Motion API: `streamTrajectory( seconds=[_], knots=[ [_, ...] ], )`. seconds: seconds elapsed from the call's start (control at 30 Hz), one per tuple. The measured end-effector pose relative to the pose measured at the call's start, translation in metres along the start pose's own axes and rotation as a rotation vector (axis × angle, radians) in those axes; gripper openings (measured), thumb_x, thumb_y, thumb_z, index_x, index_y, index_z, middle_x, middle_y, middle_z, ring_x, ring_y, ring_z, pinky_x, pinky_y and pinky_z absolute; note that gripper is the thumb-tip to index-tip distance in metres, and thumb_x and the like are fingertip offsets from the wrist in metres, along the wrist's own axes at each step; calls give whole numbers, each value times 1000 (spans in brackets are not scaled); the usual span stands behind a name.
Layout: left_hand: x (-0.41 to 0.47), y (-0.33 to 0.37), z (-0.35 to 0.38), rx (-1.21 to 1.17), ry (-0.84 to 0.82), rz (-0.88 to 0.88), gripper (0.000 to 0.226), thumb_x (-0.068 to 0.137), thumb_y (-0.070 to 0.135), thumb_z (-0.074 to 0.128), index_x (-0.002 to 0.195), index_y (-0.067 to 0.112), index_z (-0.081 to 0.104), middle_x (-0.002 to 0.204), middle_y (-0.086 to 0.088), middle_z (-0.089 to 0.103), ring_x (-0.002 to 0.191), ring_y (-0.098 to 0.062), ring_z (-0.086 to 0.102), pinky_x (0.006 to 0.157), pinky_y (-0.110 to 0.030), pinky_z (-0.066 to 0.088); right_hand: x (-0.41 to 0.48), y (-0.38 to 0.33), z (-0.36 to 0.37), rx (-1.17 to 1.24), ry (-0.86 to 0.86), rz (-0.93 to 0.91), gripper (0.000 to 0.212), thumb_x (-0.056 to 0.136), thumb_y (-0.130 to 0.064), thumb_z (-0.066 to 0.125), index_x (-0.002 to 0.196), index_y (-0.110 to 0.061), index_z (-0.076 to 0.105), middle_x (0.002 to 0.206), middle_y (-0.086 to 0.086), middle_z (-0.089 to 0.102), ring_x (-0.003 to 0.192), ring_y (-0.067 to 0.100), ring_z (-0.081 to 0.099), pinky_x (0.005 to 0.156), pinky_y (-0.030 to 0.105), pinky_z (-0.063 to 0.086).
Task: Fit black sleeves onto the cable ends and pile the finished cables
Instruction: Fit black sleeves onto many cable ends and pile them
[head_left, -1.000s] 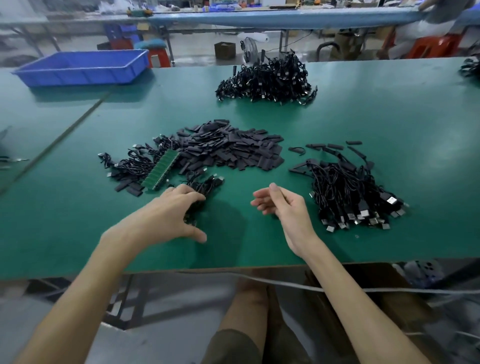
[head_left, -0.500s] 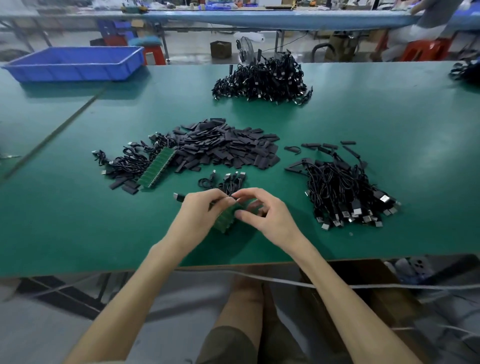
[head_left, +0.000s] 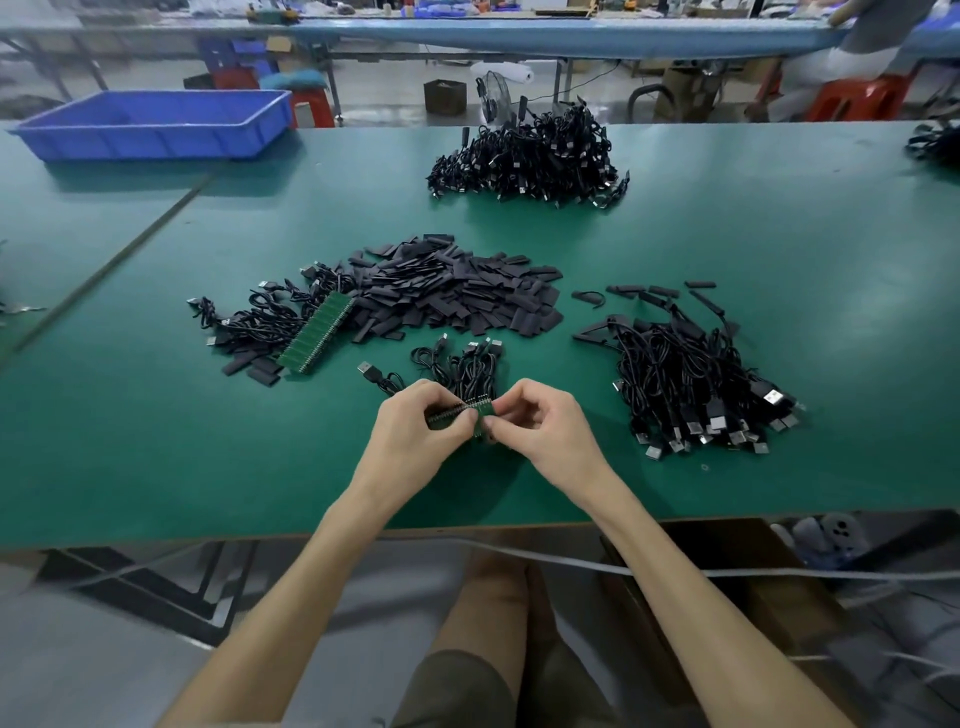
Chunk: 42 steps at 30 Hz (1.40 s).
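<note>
Green board strip (head_left: 470, 410), trailing its cables (head_left: 467, 364), is pinched between left hand (head_left: 415, 434) and right hand (head_left: 550, 436) low over the desk (head_left: 156, 457) near its front edge, with fingers (head_left: 501, 423) of both curled onto it. Looks like one board end is being separated: grip close to the break line and don't tug the leads. Then take a sleeve from the sleeve heap (head_left: 457, 291) just behind; finished ones probably go to the far pile (head_left: 524, 156).

On the surface (head_left: 779, 312), a heap of sleeves (head_left: 457, 296) lies in the middle. One cable pile (head_left: 691, 384) lies to its right, a second pile (head_left: 530, 161) far behind it, a small bunch (head_left: 467, 364) just before it. A tray (head_left: 156, 124) sits far left.
</note>
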<state>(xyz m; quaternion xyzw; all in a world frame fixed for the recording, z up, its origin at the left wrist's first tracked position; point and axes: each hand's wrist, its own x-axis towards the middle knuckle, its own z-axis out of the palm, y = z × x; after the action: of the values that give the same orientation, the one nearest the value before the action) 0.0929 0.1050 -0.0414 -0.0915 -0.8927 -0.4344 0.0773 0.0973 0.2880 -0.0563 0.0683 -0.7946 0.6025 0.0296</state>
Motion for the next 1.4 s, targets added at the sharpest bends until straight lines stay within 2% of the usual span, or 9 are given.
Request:
streamTrajectory(
  seconds=[0.3, 0.43, 0.63, 0.8, 0.9, 0.97, 1.03, 1.23, 1.4],
  knots=[
    [-2, 10, 9, 29, 43, -45, 17, 91, 25, 74, 80, 20, 62, 82, 9, 59, 76, -1, 54, 66, -12, 38, 1, 3, -1, -43, 28, -11, 14, 86, -9, 81, 83, -7, 68, 80, 12, 73, 71, 16, 62, 75, 45, 56],
    [-5, 10, 10, 51, 58, -56, 19, 92, 28, 72, 79, 18, 62, 84, 8, 59, 79, -7, 55, 68, -25, 42, 1, 2, 0, -63, 49, -29, 15, 87, -8, 81, 82, -7, 67, 79, 9, 71, 69, 10, 59, 70, 34, 53],
    [-3, 11, 14, 72, 143, -79, 25, 94, 25, 69, 74, 19, 54, 83, 8, 53, 76, -4, 53, 65, -27, 33, -2, 0, 7, -136, 90, -112, 16, 87, -7, 81, 81, -9, 66, 77, 0, 67, 67, 2, 57, 65, 15, 47],
    [-6, 5, -4, 440, 87, 147, 11, 98, 20, 64, 90, 12, 60, 97, 1, 56, 85, -21, 54, 79, -33, 43, 3, 5, -8, 245, 306, 11, 6, 97, -11, 71, 102, -14, 68, 96, -2, 72, 92, 13, 67, 78, 33, 55],
    [-7, -4, -22, 628, 61, 103, 12, 96, 19, 64, 95, 8, 60, 103, -6, 57, 98, -27, 53, 88, -38, 44, 4, 7, -10, 367, 360, 8, 10, 102, -11, 63, 109, -18, 65, 123, -9, 71, 120, 4, 62, 99, 27, 49],
    [-5, -4, -28, 705, 1, 82, 27, 97, 38, 64, 96, 12, 61, 112, -1, 53, 109, -25, 48, 95, -39, 41, 6, 7, -10, 410, 319, -18, 4, 106, -13, 57, 108, -16, 58, 131, -9, 71, 129, 3, 58, 106, 24, 43],
    [-1, 3, -32, 629, -68, 115, 42, 95, 57, 57, 92, 15, 63, 115, 5, 51, 112, -20, 45, 98, -40, 40, 6, 6, -9, 422, 305, -35, 6, 109, -16, 51, 110, -11, 50, 121, -2, 76, 127, 11, 63, 115, 36, 40],
    [34, 10, -30, 390, -257, 77, 43, 101, 49, 51, 79, 14, 63, 89, 5, 58, 80, -16, 58, 76, -38, 50, 3, 6, -8, 447, 386, -24, 13, 109, -19, 51, 117, -12, 59, 74, 3, 73, 88, 21, 73, 112, 53, 46],
    [49, -5, -22, 478, -430, 165, 25, 92, 46, 68, 88, 24, 58, 98, 11, 50, 94, -11, 46, 81, -25, 40, 7, 8, -8, 438, 403, 30, 21, 109, -22, 52, 123, -16, 65, 69, -4, 63, 74, 14, 62, 102, 57, 50]
  ],
)
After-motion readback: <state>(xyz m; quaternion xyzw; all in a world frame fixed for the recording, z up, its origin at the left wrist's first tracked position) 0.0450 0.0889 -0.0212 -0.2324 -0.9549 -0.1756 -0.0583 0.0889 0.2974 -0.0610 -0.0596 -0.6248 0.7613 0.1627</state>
